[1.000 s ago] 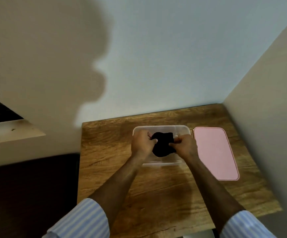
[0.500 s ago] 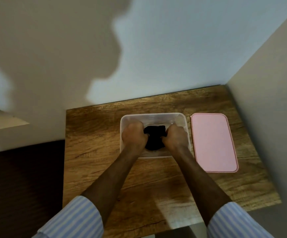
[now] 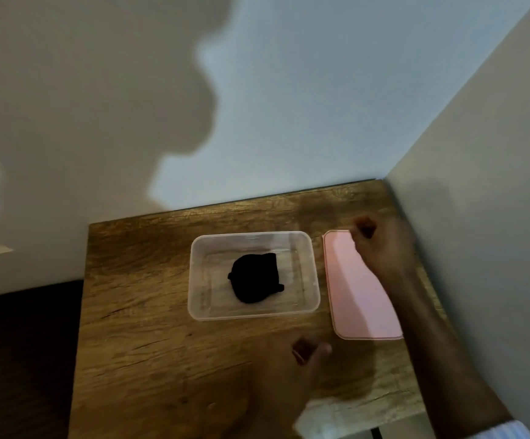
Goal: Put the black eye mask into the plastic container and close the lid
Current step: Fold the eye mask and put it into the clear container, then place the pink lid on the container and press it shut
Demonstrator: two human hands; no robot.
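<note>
The black eye mask lies crumpled on the floor of the clear plastic container, which stands without its lid on the wooden table. The pink lid lies flat on the table just right of the container. My right hand reaches over the lid's right side, its fingers curled at the lid's far corner; motion blur hides whether they grip it. My left hand is blurred and hovers over the table just short of the lid's near left corner, fingers loosely bent and holding nothing.
The table sits in a corner, with a white wall behind it and a side wall close along its right edge. A dark floor lies beyond the left edge. Bare wood lies left of and in front of the container.
Both hands have let go of the eye mask and left the container. The right hand moved to the lid's far corner, the left hand toward the lid's near corner.
</note>
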